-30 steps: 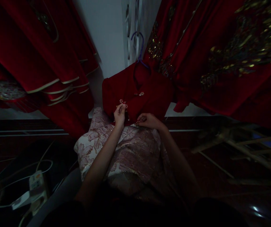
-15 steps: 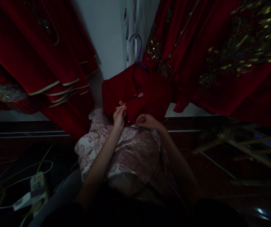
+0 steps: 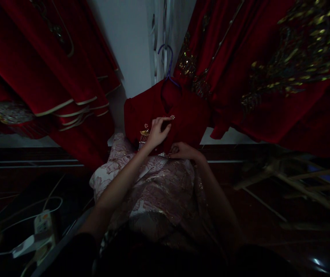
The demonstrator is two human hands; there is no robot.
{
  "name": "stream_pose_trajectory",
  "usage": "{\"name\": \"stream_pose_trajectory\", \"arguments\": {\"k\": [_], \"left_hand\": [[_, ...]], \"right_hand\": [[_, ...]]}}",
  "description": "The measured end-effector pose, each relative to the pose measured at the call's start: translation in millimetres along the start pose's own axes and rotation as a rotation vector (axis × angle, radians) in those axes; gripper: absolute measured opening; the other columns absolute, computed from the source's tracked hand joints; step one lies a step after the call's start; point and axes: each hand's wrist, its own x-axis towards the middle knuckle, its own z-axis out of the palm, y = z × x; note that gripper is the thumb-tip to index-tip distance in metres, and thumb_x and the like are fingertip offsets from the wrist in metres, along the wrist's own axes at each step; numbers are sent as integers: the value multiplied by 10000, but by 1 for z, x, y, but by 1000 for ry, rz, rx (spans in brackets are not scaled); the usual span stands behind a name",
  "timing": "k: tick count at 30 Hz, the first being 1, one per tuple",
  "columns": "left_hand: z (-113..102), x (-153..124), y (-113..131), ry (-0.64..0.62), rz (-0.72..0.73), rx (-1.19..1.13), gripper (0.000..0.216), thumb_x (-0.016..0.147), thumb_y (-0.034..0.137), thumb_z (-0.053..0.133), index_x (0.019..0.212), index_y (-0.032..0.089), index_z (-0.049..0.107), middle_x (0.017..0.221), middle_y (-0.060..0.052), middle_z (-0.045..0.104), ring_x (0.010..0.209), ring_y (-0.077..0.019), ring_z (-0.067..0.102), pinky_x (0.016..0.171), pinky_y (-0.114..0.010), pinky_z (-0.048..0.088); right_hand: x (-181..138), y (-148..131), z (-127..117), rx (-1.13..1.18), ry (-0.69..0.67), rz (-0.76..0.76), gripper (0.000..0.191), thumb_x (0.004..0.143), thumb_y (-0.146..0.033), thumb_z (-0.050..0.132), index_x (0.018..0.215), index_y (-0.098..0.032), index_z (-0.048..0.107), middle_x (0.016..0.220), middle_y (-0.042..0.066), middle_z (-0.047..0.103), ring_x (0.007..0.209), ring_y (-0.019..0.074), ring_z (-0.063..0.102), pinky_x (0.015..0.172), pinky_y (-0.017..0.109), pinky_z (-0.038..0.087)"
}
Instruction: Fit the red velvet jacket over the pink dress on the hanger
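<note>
A red garment (image 3: 194, 115) hangs in front of me on a purple hanger (image 3: 169, 71). My left hand (image 3: 158, 130) lies over its front, fingers apart, with a fingertip at a small pearly flower ornament (image 3: 172, 117). Left of that hand, a gold fan-shaped ornament with beaded tassels (image 3: 144, 134) rests on the red cloth, topped by a beaded flower. Lower down, my right hand (image 3: 184, 150) is closed in a pinch at a small pale beaded ornament (image 3: 163, 154), mostly hidden and dim. A pink and white floral brocade cloth (image 3: 159, 184) covers my lap.
Red garments with gold trim (image 3: 75, 77) hang at left, and a sequined red garment (image 3: 269, 88) hangs at right. A power strip (image 3: 44, 227) with white cables is at lower left. A wooden frame (image 3: 294, 181) stands on the dark floor at right.
My left hand has moved up and right, off the gold tasselled ornament to the pearly flower, and its fingers have spread. My right hand has shifted slightly right and stays pinched.
</note>
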Motion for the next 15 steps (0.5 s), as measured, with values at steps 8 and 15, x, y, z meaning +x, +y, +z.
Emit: {"name": "stream_pose_trajectory", "arguments": {"k": [8,15], "left_hand": [[-7,43,8,-91,419,584,134,801,176,573,924,157,623,1087,-119,573,1178,-301,464,1165,-596,100],[-14,51,18,-209,519,1034,267,889,239,454,1021,105,644,1111,-156,598,1153,-297,491,1147,-660,143]], "right_hand": [[-3,6,-5,53,-31,7,204,655,-270,724,814,-154,666,732,16,708,672,131,643,600,219,482],[-5,1,-10,97,-84,25,285,707,-327,718,905,-138,637,816,58,708,739,141,651,662,249,501]]}}
